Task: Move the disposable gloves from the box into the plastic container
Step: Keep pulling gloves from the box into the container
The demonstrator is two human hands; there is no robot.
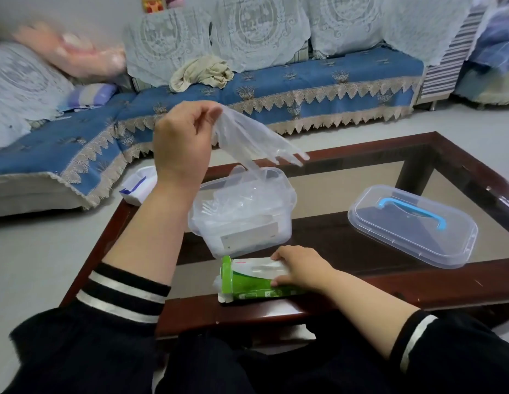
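Raised left hand (pixel 181 137) pinches a glove (pixel 247 137); right hand (pixel 300 268) holds the box (pixel 247 282).

You've got a dark wood coffee table (pixel 361 150) with a glass top in front of you. Sitting on it: the clear plastic container (pixel 242 220) near the middle, the green and white glove box (pixel 247 282) lying on its side at the near edge, the clear lid (pixel 412 226) with its blue handle off to the right, and a white packet (pixel 138 186) on the far left corner.
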